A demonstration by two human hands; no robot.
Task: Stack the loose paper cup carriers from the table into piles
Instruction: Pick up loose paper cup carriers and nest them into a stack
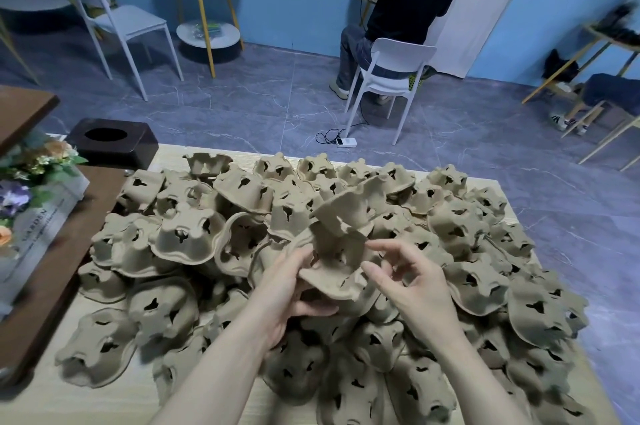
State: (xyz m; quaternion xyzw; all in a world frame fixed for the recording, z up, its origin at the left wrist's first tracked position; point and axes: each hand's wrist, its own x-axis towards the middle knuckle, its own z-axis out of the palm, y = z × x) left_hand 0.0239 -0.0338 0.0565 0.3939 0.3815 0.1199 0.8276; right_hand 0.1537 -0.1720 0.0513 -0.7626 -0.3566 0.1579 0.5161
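Left hand gripping tan pulp carrier w/ cutouts, right hand fingers spread, prob. touching it

Two bare forearms reaching up from the bottom edge and converging toward the middle. Left hand turned palm inward, fingers curled upward and thumb stretched out to the right underneath, gripping the edge of a cup carrier between them. Left wrist bent slightly, forearm running diagonally from lower left. Right hand just to the right of the left, back of the hand toward the camera, fingers loosely spread and half bent, index finger pointing left, fingertips at or just off the same carrier; contact unclear. Right forearm angled in from lower right. Hands close together, not touching.
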